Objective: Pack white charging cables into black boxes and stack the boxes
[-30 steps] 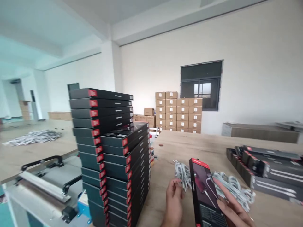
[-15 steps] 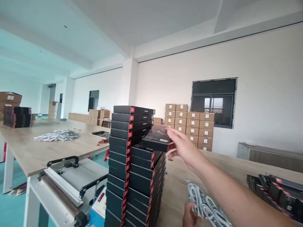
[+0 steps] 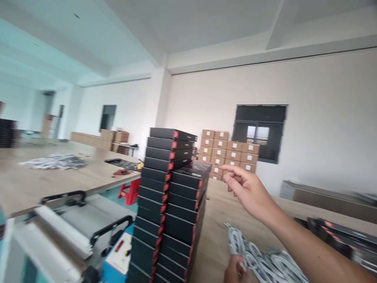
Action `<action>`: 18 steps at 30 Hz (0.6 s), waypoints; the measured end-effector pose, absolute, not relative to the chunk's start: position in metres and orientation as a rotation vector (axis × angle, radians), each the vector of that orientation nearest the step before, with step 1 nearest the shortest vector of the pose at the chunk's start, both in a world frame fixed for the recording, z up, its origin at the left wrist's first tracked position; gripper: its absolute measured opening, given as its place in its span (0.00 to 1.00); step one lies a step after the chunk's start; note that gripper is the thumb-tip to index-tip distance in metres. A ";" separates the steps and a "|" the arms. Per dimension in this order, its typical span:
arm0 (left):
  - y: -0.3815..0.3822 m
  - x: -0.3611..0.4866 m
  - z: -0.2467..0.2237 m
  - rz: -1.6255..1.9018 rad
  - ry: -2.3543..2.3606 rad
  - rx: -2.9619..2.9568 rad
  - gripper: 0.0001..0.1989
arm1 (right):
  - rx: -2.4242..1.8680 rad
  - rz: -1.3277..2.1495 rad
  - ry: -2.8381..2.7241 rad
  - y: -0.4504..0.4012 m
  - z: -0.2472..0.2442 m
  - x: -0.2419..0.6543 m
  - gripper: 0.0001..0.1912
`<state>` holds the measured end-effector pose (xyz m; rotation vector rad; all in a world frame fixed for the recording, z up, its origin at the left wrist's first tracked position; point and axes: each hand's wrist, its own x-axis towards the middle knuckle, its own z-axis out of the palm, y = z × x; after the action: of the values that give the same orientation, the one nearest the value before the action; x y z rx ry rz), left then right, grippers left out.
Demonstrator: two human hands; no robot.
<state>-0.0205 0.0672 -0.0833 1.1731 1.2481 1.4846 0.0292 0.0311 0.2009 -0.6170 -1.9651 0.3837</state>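
Observation:
Two tall stacks of flat black boxes with red labels (image 3: 176,212) stand side by side, the left one higher. A black box (image 3: 196,171) lies on top of the lower stack. To its right my right hand (image 3: 243,186) hangs in the air, apart from the boxes, index finger extended, the others loosely bent, holding nothing. At the bottom edge my left hand (image 3: 235,270) is partly in view beside bundled white cables (image 3: 250,251). Its fingers are bent at the bundle; what they hold, if anything, is hidden.
A roller machine (image 3: 73,232) is at the lower left, with a wooden table (image 3: 97,173) bearing a cable pile behind it. A red stool (image 3: 130,192) stands beyond. Brown cartons (image 3: 226,151) are stacked by the wall. More black boxes (image 3: 335,236) lie at the right.
The black box that my right hand held now lies on the lower stack. My right hand has let go and moved right. The view has shifted slightly.

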 end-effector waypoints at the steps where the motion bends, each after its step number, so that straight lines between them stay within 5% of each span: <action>1: 0.065 -0.019 -0.082 1.479 1.227 1.204 0.07 | -0.640 0.350 -1.955 0.039 0.195 0.044 0.20; 12: 0.079 0.000 -0.083 1.159 1.424 1.810 0.14 | -1.471 0.007 -1.396 0.117 0.129 0.358 0.29; 18: 0.083 0.003 -0.081 1.035 1.552 1.915 0.12 | -1.856 -0.127 -1.393 0.139 0.059 0.429 0.16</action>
<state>0.0027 0.0829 -0.0809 1.9151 1.5520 1.0348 0.4286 0.1394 0.0591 -1.8562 -1.3935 -0.1268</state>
